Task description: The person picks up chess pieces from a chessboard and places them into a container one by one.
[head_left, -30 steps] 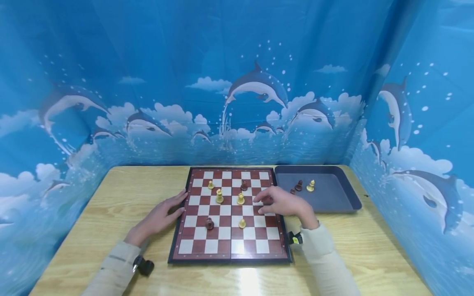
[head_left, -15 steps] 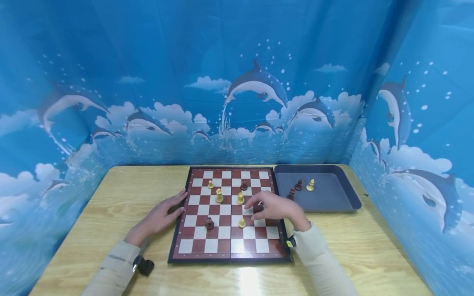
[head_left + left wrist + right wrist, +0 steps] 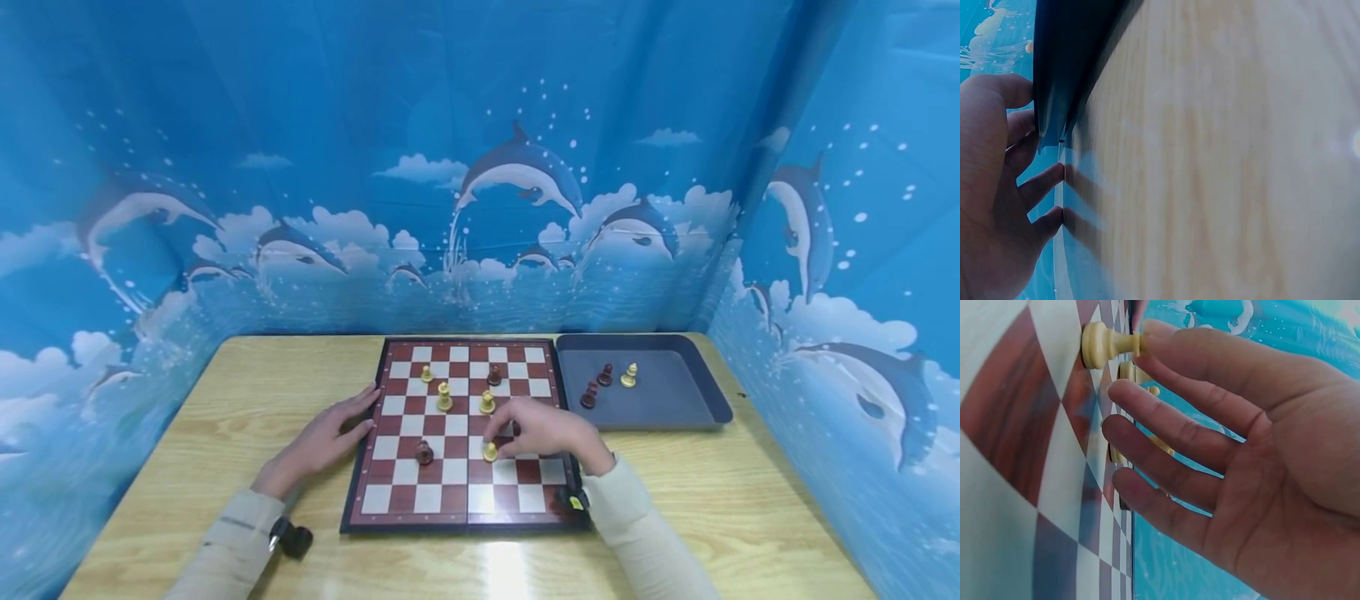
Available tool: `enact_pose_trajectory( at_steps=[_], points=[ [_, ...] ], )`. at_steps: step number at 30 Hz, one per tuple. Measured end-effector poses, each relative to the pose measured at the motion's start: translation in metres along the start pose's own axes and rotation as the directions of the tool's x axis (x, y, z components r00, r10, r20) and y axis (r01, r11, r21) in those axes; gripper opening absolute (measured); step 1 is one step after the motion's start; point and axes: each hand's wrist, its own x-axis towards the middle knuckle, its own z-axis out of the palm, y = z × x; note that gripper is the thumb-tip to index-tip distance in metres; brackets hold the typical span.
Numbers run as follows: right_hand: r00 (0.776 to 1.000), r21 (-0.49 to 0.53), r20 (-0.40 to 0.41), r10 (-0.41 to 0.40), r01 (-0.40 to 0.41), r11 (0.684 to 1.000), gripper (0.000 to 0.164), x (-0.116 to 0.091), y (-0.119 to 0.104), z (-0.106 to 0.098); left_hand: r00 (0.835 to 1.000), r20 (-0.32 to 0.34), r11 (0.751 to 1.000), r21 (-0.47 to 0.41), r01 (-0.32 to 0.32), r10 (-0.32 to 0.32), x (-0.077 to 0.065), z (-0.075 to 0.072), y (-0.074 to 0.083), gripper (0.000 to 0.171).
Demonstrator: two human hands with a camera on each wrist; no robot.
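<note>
My right hand (image 3: 543, 429) reaches over the right half of the chessboard (image 3: 525, 500). Its thumb and index finger pinch the top of a gold chess pawn (image 3: 1102, 345), whose head they hide in the right wrist view. The pawn's base meets the board, and the other three fingers spread loosely. On the left, my left hand (image 3: 330, 437) rests with relaxed fingers along the board's edge; in the left wrist view the fingers (image 3: 1019, 90) touch the board's dark side (image 3: 1063, 69).
Gold pieces (image 3: 445, 397) and dark pieces (image 3: 424, 452) stand about the board. A grey tray (image 3: 675, 408) at the right holds two dark pieces (image 3: 589, 395) and a gold one (image 3: 629, 376). A dolphin-print curtain (image 3: 420, 275) closes off the back and sides.
My right hand has come leftward and toward me across the board, and its thumb and index finger have closed on the gold pawn. My left hand has stayed in place.
</note>
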Motion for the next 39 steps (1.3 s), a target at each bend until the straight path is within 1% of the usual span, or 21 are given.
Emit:
enact_pose_trajectory(
  at_steps=[4,9,15,25,29,33,36,39],
  points=[
    [1.000,0.000,0.000,-0.004,0.004,1.000,0.015,0.0021,0.0000,0.0024,1.000,0.001,1.000,0.004,-0.005,0.005,0.0001,-0.0002,0.0006,0.059],
    [1.000,-0.003,-0.008,0.011,-0.011,1.000,0.014,0.0052,0.0004,0.0049,1.000,0.002,1.000,-0.004,-0.007,0.007,0.0003,-0.0014,0.0029,0.058],
    [1.000,-0.027,-0.021,0.007,-0.008,1.000,0.013,0.0070,-0.0012,0.0060,1.000,-0.003,1.000,0.000,-0.023,0.023,0.0010,-0.0020,0.0020,0.058],
    [0.999,-0.021,-0.019,0.027,-0.027,0.999,0.012,0.0083,-0.0014,0.0064,1.000,0.000,1.000,0.010,-0.016,0.016,0.0011,-0.0023,0.0014,0.058],
    [0.999,-0.026,-0.041,-0.002,0.001,1.000,0.011,0.0085,-0.0019,0.0065,1.000,-0.006,1.000,0.016,-0.025,0.025,0.0006,-0.0020,0.0020,0.058],
    [0.995,-0.009,-0.085,-0.049,0.048,0.999,0.011,0.0083,-0.0032,0.0063,0.999,-0.012,0.999,0.021,-0.034,0.034,0.0002,-0.0014,0.0020,0.057],
    [0.993,0.016,-0.102,-0.058,0.060,0.998,0.010,0.0075,-0.0043,0.0056,0.999,-0.015,0.999,0.017,-0.032,0.032,0.0000,-0.0011,0.0022,0.057],
    [0.993,0.027,-0.108,-0.045,0.048,0.998,0.009,0.0062,-0.0044,0.0049,0.999,-0.015,0.999,0.018,-0.033,0.033,-0.0002,-0.0011,0.0025,0.057]
  ],
)
